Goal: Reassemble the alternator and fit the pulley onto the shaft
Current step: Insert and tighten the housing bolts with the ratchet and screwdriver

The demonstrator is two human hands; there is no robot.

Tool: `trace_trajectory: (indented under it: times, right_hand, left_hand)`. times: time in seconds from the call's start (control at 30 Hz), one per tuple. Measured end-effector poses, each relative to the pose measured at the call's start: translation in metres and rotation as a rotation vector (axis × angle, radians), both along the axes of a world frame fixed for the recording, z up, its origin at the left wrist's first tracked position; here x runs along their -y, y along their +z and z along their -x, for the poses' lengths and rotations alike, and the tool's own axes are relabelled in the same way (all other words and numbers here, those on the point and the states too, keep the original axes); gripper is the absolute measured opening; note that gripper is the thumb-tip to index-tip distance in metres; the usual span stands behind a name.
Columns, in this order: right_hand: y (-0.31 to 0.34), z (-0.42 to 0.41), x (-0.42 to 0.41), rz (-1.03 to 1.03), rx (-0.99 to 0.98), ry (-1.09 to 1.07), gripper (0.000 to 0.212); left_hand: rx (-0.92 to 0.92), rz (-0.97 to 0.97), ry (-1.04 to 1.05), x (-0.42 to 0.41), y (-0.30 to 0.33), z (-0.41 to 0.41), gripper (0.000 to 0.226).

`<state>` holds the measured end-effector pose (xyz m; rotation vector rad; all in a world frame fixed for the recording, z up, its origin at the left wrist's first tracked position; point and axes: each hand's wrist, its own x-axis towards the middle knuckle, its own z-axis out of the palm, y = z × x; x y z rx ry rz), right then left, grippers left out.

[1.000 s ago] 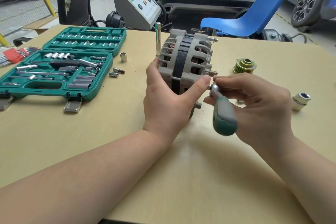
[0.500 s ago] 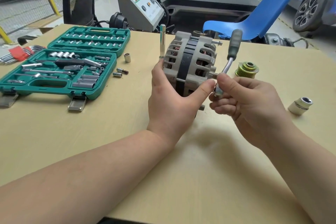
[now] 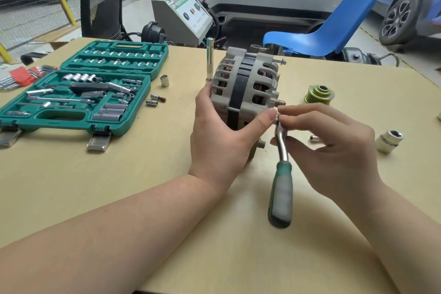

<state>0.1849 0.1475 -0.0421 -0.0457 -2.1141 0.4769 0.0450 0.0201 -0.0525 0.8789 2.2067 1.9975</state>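
We look down on a pale wooden counter (image 3: pixel 71 186) with two bare forearms reaching in from below. At the centre stands the alternator (image 3: pixel 245 83), a grey ribbed housing with a black band round its middle, its shaft end pointing right. Our left hand (image 3: pixel 222 141) wraps the near side of the housing: the fingers curl round its left edge and the thumb stretches across the front toward the right, so the alternator sits in that hand's grip. Just right of the thumb tip, our right hand (image 3: pixel 334 148) pinches the head of a ratchet (image 3: pixel 280 174) with fingertips (image 3: pixel 286 110) at the alternator's lower right face; the other fingers hang loosely spread. The ratchet's steel neck runs down from the pinch, and its green handle points toward us, clear of the palm. The pulley (image 3: pixel 319 94), a brass-coloured grooved wheel, lies on the counter right of the alternator and beyond the right hand, apart from both and not on the shaft. A large socket (image 3: pixel 389 141) stands on the counter further right, near the right hand. To the left, well apart from the hands, lies an open green tool case (image 3: pixel 78 95) full of sockets, with a few loose sockets (image 3: pixel 155 100) beside it. A tall chrome extension (image 3: pixel 210 62) stands upright behind the left hand's fingers.
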Motion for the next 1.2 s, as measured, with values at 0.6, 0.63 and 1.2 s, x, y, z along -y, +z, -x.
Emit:
trace_trajectory:
  times: [0.6, 0.63, 1.2]
  right_hand:
    - [0.017, 0.014, 0.009, 1.223, 0.105, 0.242, 0.033]
    - [0.017, 0.013, 0.009, 1.178, 0.101, 0.245, 0.034]
    - [0.012, 0.004, 0.012, 0.479, 0.037, 0.057, 0.021]
  left_hand:
    - [-0.041, 0.009, -0.022, 0.001, 0.000, 0.001, 0.099]
    - [-0.037, 0.003, -0.024, 0.001, 0.000, 0.001, 0.099]
    - [-0.034, -0.001, -0.043, 0.000, -0.003, 0.002, 0.104]
